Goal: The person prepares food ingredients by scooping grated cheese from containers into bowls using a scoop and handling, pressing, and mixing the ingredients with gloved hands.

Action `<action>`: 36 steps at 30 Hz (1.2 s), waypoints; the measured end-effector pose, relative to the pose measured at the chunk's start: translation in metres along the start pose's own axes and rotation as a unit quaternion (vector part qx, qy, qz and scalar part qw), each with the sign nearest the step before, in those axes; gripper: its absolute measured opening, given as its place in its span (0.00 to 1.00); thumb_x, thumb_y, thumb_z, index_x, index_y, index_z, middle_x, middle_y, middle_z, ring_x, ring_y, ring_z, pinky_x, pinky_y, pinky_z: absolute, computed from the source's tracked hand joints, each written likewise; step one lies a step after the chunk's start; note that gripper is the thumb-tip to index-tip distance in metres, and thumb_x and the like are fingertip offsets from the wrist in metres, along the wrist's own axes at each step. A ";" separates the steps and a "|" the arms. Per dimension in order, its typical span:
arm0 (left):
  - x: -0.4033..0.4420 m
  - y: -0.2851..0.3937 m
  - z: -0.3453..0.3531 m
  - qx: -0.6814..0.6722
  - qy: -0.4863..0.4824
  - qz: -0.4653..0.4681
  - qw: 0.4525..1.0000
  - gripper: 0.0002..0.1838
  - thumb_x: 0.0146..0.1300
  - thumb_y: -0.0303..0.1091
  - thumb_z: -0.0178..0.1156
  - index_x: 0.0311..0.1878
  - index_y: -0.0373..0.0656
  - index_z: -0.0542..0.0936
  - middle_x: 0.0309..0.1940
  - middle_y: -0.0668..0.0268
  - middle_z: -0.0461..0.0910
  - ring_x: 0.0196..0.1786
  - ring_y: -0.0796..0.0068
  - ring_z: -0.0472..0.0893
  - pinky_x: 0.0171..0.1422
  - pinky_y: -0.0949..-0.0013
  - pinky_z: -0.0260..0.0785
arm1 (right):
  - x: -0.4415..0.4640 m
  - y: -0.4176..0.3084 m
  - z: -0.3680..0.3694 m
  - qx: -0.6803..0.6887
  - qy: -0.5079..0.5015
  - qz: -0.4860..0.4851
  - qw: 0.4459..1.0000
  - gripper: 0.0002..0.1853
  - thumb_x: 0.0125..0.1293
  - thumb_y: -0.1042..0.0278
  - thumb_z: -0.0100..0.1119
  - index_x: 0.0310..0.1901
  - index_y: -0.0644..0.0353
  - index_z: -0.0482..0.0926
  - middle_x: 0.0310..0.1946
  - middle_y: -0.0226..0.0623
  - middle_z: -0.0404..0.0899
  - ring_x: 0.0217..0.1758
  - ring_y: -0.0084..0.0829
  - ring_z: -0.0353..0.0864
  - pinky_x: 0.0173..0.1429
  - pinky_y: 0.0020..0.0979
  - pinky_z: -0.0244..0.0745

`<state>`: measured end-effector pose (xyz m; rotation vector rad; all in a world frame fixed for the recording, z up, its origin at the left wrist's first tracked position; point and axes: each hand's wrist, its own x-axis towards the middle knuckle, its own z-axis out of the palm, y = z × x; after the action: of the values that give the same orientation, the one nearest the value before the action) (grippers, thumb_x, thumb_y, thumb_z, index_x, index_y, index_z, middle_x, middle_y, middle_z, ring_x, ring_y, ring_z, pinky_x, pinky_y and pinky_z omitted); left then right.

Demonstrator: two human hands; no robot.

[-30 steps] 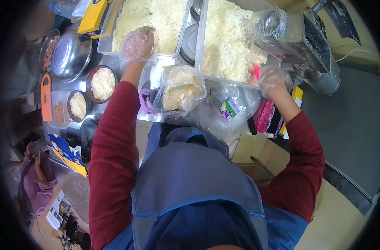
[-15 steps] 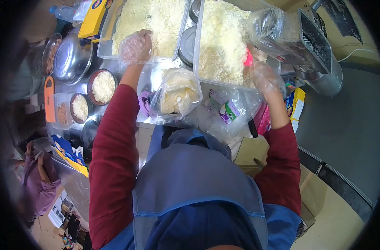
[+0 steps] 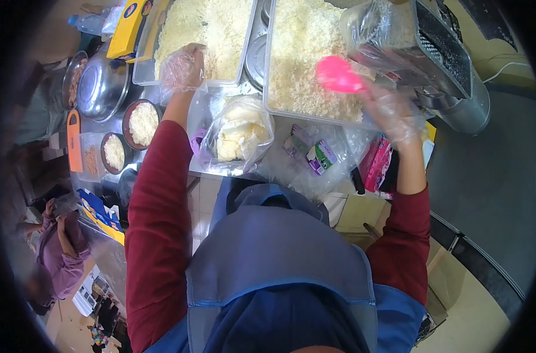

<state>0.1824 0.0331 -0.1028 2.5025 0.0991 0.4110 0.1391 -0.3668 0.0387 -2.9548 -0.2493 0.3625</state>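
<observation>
My left hand (image 3: 184, 67), in a clear plastic glove, is closed over the near rim of the left plastic tub (image 3: 144, 72), which holds pale yellow crumbly gratings. In my right hand (image 3: 394, 112), also gloved, is a bright pink scoop (image 3: 338, 75). The scoop is over the right plastic tub (image 3: 315, 117), above more of the gratings, and its bowl looks smooth from this side. Between my forearms, a clear bag (image 3: 241, 132) with pale yellow chunks lies at the table's front edge.
A metal box grater (image 3: 438, 50) wrapped in plastic stands right of the tubs. On the left are bowls of white gratings (image 3: 143, 123), a steel bowl (image 3: 100, 88) and an orange-handled tool (image 3: 74, 138). Wrappers (image 3: 321, 156) lie in front. Another person (image 3: 62, 253) is at far left.
My right hand has lifted the pink scoop out of the right tub's gratings and turned it, so more of it shows. My left hand stays at its tub's rim. The view has shifted slightly.
</observation>
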 end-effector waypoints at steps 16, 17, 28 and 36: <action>0.000 0.008 -0.003 -0.002 0.030 0.009 1.000 0.12 0.61 0.39 0.55 0.40 0.45 0.84 0.25 0.59 0.80 0.31 0.66 0.80 0.39 0.66 0.70 | 0.037 0.067 0.060 -0.168 -0.158 -0.198 0.953 0.15 0.64 0.59 0.50 0.43 0.62 0.78 0.39 0.50 0.81 0.40 0.46 0.81 0.47 0.42 0.75; 0.001 0.008 -0.002 0.003 0.024 -0.001 1.000 0.12 0.61 0.39 0.55 0.40 0.45 0.83 0.25 0.59 0.80 0.31 0.66 0.80 0.39 0.66 0.70 | 0.043 0.051 0.058 -0.048 -0.213 -0.184 0.958 0.17 0.64 0.57 0.50 0.43 0.62 0.79 0.39 0.49 0.81 0.41 0.45 0.81 0.47 0.42 0.75; -0.001 0.011 -0.004 -0.003 0.014 -0.007 1.000 0.11 0.60 0.38 0.55 0.40 0.46 0.84 0.27 0.58 0.81 0.33 0.62 0.81 0.41 0.65 0.71 | 0.033 0.010 0.008 0.062 -0.230 0.001 0.971 0.22 0.67 0.50 0.49 0.52 0.59 0.77 0.46 0.49 0.79 0.47 0.47 0.78 0.53 0.38 0.70; 0.000 0.004 -0.004 0.017 0.030 0.010 0.999 0.12 0.61 0.38 0.54 0.40 0.47 0.84 0.28 0.59 0.81 0.33 0.63 0.81 0.42 0.65 0.71 | 0.027 -0.015 0.032 0.104 -0.164 -0.073 0.978 0.22 0.67 0.50 0.48 0.54 0.55 0.76 0.49 0.51 0.78 0.50 0.49 0.78 0.55 0.41 0.70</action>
<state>0.1810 0.0314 -0.0974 2.5278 0.1053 0.4960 0.1547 -0.3432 0.0042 -2.6409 -0.4358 0.8026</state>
